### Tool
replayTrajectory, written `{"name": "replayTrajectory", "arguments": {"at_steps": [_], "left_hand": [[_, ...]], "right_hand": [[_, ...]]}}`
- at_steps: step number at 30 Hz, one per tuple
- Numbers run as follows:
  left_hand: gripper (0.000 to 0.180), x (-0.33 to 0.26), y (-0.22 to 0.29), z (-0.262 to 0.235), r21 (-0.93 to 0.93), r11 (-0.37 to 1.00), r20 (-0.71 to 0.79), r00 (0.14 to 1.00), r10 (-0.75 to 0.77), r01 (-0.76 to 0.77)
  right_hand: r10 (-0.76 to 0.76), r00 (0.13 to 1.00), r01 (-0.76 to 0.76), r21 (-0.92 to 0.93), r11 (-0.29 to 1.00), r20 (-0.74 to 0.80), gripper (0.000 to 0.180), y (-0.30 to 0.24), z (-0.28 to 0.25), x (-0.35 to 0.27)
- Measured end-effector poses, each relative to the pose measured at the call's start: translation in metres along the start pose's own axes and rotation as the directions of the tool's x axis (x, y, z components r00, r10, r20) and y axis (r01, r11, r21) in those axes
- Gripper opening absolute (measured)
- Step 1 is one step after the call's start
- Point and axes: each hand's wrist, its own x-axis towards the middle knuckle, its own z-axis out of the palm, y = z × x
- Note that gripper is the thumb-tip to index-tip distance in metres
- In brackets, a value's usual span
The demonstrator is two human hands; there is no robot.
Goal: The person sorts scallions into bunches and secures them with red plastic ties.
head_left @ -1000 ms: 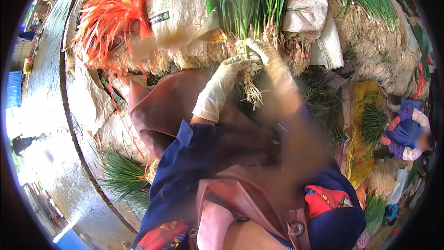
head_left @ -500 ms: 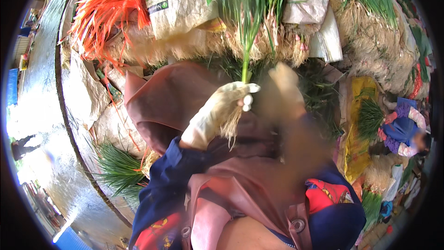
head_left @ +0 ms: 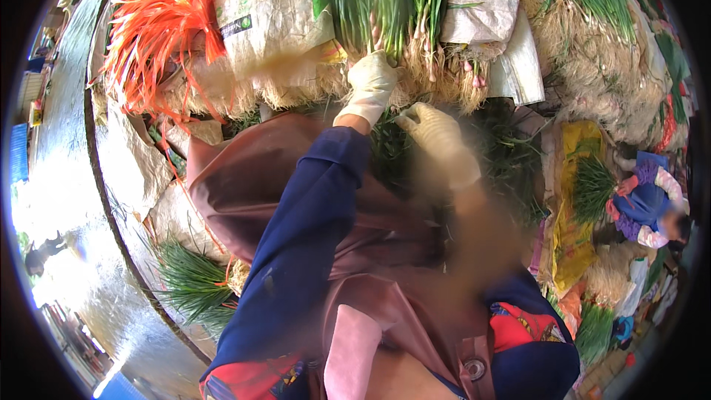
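My left hand (head_left: 369, 83), in a whitish glove, reaches forward to the row of spring onions. Its fingers are closed round the root end of some spring onions (head_left: 375, 21), whose green stalks point away from me and look partly blurred. Nearer and to the right, my right hand (head_left: 437, 137), in a cream glove, hangs over dark green leaf scraps (head_left: 511, 152). Its fingers curl together; whatever they might hold is hidden. More spring onions (head_left: 429, 11) with pinkish bulbs and pale roots lie just beyond both hands.
A brown apron (head_left: 252, 170) covers my lap. Orange plastic strips (head_left: 163, 37) lie at far left beside a printed woven sack (head_left: 266, 15). Bundled greens (head_left: 189, 274) sit at near left. A yellow sack (head_left: 578, 207) and a co-worker (head_left: 648, 200) holding greens are at the right.
My left hand has moved forward from above my lap to the row, carrying the spring onions. My right hand has shifted slightly nearer and left, and its glove is less blurred.
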Motion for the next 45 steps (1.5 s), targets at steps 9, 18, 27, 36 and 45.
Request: {"name": "replayTrajectory", "arguments": {"at_steps": [9,18,27,36,45], "left_hand": [[0.029,-0.047,-0.014,-0.054,-0.733,0.511,0.377,0.893,-0.245,0.45],[0.024,-0.085,-0.048,-0.052,-0.753,-0.176,0.626,0.772,0.106,0.635],[0.031,-0.107,-0.073,-0.094,-0.828,0.037,0.555,0.809,0.194,0.56],[0.023,-0.109,-0.072,-0.05,-0.942,0.138,0.273,0.937,-0.216,0.306],[0.024,-0.119,-0.056,-0.04,-0.901,-0.138,0.426,0.898,-0.105,0.411]], "right_hand": [[0.047,0.995,0.025,0.696,0.718,-0.084,0.041,-0.011,-0.013,0.036],[-0.099,0.981,-0.092,0.855,0.511,0.165,0.024,-0.025,-0.009,0.091],[-0.082,0.783,0.137,-0.042,0.99,0.617,0.047,0.056,-0.011,0.011],[-0.103,0.883,-0.33,0.761,0.558,0.458,0.021,-0.004,0.056,0.059],[-0.025,0.983,-0.152,0.887,0.436,0.18,0.02,-0.03,0.033,0.044]]}}
